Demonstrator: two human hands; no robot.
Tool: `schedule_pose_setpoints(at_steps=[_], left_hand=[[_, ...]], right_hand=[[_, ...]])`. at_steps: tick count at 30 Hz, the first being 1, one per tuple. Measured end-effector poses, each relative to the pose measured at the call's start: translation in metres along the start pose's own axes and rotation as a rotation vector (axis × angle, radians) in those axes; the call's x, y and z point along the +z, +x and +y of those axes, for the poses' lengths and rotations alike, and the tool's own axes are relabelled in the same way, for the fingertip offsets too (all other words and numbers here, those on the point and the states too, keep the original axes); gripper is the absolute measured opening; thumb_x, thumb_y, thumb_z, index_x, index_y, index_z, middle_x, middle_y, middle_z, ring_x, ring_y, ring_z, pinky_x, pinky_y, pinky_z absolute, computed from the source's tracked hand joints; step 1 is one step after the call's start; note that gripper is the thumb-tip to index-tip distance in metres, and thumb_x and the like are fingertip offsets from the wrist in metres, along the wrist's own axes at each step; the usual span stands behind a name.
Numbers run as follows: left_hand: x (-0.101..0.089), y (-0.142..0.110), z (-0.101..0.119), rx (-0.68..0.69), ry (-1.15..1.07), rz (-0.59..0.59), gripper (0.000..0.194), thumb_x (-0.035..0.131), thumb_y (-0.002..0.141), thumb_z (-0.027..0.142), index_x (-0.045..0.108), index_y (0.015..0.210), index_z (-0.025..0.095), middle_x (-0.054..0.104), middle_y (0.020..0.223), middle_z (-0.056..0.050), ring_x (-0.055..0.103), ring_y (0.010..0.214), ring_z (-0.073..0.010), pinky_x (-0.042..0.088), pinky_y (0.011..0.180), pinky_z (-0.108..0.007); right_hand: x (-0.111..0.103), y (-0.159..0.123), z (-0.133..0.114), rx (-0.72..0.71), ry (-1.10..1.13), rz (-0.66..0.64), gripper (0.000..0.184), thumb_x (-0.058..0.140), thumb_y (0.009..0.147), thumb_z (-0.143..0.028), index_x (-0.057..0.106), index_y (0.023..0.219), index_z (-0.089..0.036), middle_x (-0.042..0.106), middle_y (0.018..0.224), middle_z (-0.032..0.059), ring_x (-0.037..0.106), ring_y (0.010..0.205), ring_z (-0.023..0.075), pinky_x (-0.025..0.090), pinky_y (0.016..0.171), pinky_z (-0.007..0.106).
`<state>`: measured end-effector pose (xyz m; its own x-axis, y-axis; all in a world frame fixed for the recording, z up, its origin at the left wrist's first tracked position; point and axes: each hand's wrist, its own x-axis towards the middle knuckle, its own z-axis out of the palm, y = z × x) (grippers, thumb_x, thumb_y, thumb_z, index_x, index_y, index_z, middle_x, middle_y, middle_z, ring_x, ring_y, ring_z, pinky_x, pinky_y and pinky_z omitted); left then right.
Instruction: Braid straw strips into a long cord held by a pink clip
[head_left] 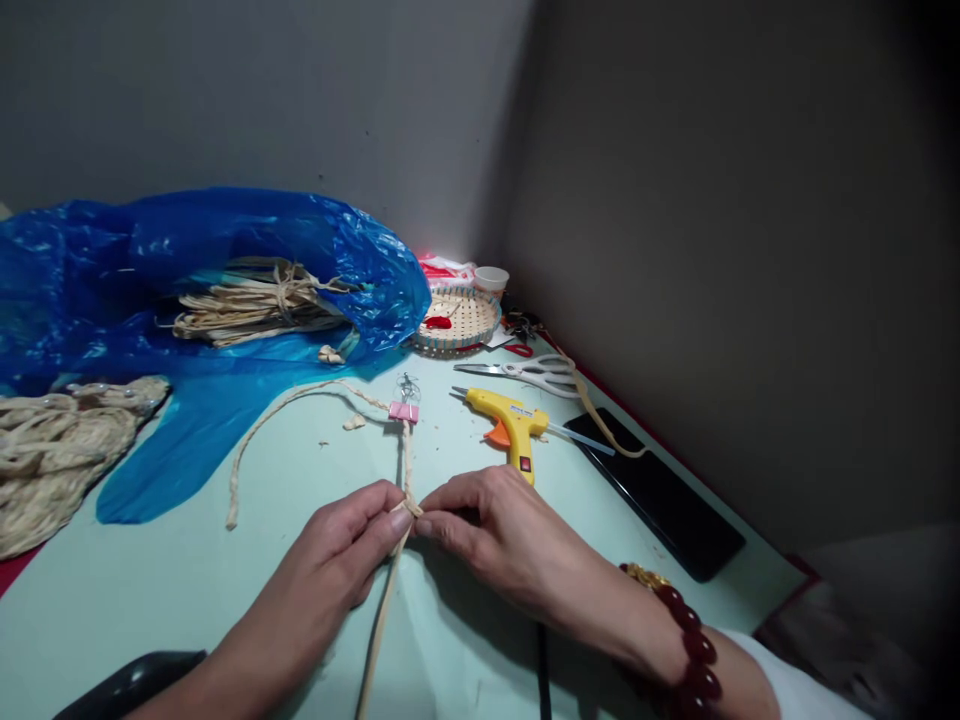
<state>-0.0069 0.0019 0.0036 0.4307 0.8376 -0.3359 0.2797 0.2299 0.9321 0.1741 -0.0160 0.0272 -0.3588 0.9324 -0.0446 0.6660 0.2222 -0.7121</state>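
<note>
A pale plant-fibre braid (407,460) runs straight toward me from a pink binder clip (403,412), which grips it on the table. My left hand (352,545) pinches the near end of the braid between thumb and forefinger. From the other side my right hand (487,525) pinches a strand at the same spot, the fingertips almost meeting. One long loose strand (381,640) trails from there to the bottom edge. Beyond the clip, the braid's finished tail (255,430) curves off to the left and lies on the table.
A yellow glue gun (514,420), white-handled scissors (525,373) and a black phone (667,500) lie to the right. Behind stand a shallow woven basket (480,330) and a cup (491,280). A blue plastic bag (150,240) holds a fibre bundle (259,300); woven work (67,450) lies left.
</note>
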Motion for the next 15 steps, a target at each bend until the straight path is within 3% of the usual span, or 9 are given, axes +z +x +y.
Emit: schedule_pose_setpoints(at_steps=[4, 9, 12, 15], left_hand=[[-0.005, 0.003, 0.002, -0.072, -0.018, -0.067, 0.03, 0.056, 0.085, 0.045, 0.048, 0.07, 0.02, 0.028, 0.056, 0.01, 0.02, 0.048, -0.0079, 0.013, 0.042, -0.02], [-0.016, 0.008, 0.001, -0.178, -0.205, -0.161, 0.034, 0.062, 0.082, 0.046, 0.045, 0.067, 0.02, 0.022, 0.051, 0.012, 0.008, 0.045, -0.0061, 0.007, 0.04, -0.021], [-0.022, 0.011, -0.001, -0.235, -0.319, -0.252, 0.033, 0.062, 0.083, 0.044, 0.046, 0.067, 0.02, 0.018, 0.049, 0.013, 0.004, 0.044, -0.0058, 0.007, 0.04, -0.02], [-0.022, 0.01, -0.001, -0.195, -0.284, -0.246, 0.032, 0.06, 0.085, 0.042, 0.043, 0.069, 0.02, 0.023, 0.056, 0.011, 0.008, 0.048, -0.0069, 0.009, 0.041, -0.021]], right_hand=[[-0.008, 0.002, 0.0, -0.123, -0.226, -0.022, 0.023, 0.053, 0.091, -0.02, 0.068, 0.075, -0.015, 0.058, 0.067, 0.0007, 0.046, 0.062, 0.0104, 0.03, 0.058, 0.024], [-0.013, 0.009, -0.006, -0.387, -0.611, -0.033, 0.017, 0.058, 0.084, -0.012, 0.061, 0.068, -0.015, 0.054, 0.067, 0.0037, 0.042, 0.068, 0.0167, 0.026, 0.052, 0.028], [-0.011, 0.01, -0.011, -0.542, -0.759, 0.0, 0.022, 0.052, 0.085, -0.006, 0.058, 0.067, -0.015, 0.055, 0.072, 0.0073, 0.043, 0.075, 0.0209, 0.023, 0.047, 0.029], [-0.004, 0.008, -0.012, -0.603, -0.836, 0.059, 0.026, 0.047, 0.085, -0.002, 0.057, 0.066, -0.016, 0.057, 0.076, 0.0095, 0.043, 0.081, 0.0231, 0.027, 0.049, 0.03]])
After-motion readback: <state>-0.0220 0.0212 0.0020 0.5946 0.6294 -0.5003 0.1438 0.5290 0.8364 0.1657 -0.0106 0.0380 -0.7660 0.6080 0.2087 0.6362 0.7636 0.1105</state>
